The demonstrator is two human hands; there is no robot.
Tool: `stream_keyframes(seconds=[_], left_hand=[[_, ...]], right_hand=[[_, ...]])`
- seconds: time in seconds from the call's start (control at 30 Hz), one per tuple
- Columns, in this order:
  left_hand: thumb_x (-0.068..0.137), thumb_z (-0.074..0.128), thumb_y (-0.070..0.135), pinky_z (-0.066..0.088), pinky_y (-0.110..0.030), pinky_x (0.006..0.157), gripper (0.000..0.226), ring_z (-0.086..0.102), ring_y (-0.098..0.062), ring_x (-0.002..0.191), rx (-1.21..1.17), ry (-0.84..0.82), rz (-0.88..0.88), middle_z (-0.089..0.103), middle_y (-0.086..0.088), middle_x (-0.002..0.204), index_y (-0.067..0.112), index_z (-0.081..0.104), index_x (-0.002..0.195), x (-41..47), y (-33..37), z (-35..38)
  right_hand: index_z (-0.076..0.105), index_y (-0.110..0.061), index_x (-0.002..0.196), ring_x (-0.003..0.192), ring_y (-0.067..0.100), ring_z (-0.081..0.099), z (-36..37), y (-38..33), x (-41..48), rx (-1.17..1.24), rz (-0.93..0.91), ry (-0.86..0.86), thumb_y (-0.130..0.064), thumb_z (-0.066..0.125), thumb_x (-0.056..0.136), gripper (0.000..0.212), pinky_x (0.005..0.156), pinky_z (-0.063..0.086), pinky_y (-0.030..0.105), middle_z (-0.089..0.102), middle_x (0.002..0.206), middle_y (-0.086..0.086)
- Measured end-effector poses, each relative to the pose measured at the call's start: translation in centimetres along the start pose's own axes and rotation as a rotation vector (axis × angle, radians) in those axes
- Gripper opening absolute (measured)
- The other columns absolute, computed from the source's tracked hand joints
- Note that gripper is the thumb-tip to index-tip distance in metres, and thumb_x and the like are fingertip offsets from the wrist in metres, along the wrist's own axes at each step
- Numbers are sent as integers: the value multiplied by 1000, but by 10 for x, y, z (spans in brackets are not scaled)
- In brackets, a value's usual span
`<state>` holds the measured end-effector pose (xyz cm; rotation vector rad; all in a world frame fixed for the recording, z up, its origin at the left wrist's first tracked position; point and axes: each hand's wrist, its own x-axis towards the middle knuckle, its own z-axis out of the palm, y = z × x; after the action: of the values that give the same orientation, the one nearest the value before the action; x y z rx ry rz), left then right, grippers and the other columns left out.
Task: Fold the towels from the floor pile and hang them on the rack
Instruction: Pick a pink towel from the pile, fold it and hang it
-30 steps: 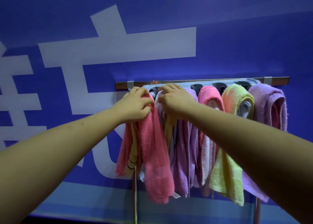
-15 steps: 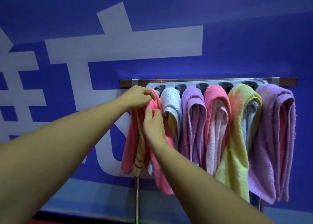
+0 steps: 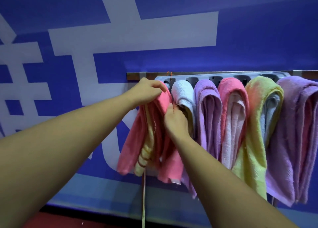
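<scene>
The pink towel (image 3: 137, 141) hangs at the left end of the rack (image 3: 223, 75). The left hand (image 3: 146, 91) pinches its top fold. The right hand (image 3: 175, 122) buries its fingertips between it and the white towel (image 3: 183, 93), grip unclear. The frame edge crops the purple towel (image 3: 296, 124).

On the grey plastic rack (image 3: 223, 76), against the blue painted wall (image 3: 258, 38) ahead, six towels hang side by side. My left hand (image 3: 146, 91) grips the top of the leftmost pink terry towel (image 3: 132, 141); my right hand (image 3: 175, 122) pinches its right edge, just beside the white fluffy towel (image 3: 183, 95). Rightward follow the lilac terry towel (image 3: 208, 107), the pink-and-pale folded towel (image 3: 232, 98), the yellow terry towel (image 3: 254, 141) and the purple terry towel (image 3: 296, 133)
</scene>
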<state>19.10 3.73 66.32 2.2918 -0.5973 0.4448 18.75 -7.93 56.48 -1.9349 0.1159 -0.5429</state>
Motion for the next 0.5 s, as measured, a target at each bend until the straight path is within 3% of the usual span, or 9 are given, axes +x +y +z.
stream_keyframes(seconds=[0.07, 0.17, 0.27, 0.3, 0.37, 0.43, 0.5], left_hand=[[86, 45, 4, 39, -10, 51, 41, 55, -7, 75, -43, 13, -19, 64, 8, 102, 26, 77, 102, 0, -3, 1], [87, 48, 7, 47, -24, 71, 41, 61, -14, 96, -142, 61, -23, 63, 4, 117, 28, 70, 113, 0, -8, 3], [82, 58, 26, 46, -31, 73, 44, 57, -18, 92, -250, 129, -100, 57, 4, 111, 27, 52, 125, -2, -16, 5], [76, 60, 36, 46, -33, 74, 48, 58, -20, 93, -263, 143, -131, 58, 3, 110, 26, 51, 122, -4, -18, 5], [73, 57, 47, 45, -35, 75, 48, 59, -19, 98, -276, 134, -168, 61, 3, 111, 29, 54, 118, -9, -24, 8], [84, 57, 49, 44, -33, 73, 43, 59, -15, 103, -369, 85, -183, 61, 5, 118, 36, 52, 124, -15, -31, 12], [94, 54, 50, 47, -35, 80, 44, 57, -12, 109, -479, 29, -219, 57, 5, 128, 38, 46, 136, -22, -38, 16]], right_hand=[[54, -2, 140, 136, 34, 49, 7, 0, 8, 47, 110, -127, -47, 28, 106, 62, 116, 32, 38, 55, 143, 21], [59, -7, 138, 131, 29, 55, 9, -4, 12, 245, 185, -222, -56, 43, 96, 66, 116, 36, 40, 62, 138, 13], [71, -18, 116, 118, 21, 62, 10, 10, 14, 413, 142, -190, -42, 60, 93, 35, 110, 44, 40, 70, 122, 1], [72, -22, 114, 118, 16, 61, 12, 19, 15, 404, 114, -208, -43, 63, 89, 33, 110, 45, 40, 69, 123, -4], [65, -22, 129, 118, 14, 61, 15, 37, 16, 226, 30, -256, -38, 61, 88, 44, 106, 48, 43, 66, 132, -2], [57, -9, 138, 113, 25, 63, 13, 45, 15, 49, -81, -209, -12, 55, 92, 46, 102, 50, 43, 65, 130, 10], [58, -1, 131, 114, 34, 63, 5, 44, 7, -98, -166, -87, -8, 56, 93, 39, 98, 48, 39, 66, 127, 19]])
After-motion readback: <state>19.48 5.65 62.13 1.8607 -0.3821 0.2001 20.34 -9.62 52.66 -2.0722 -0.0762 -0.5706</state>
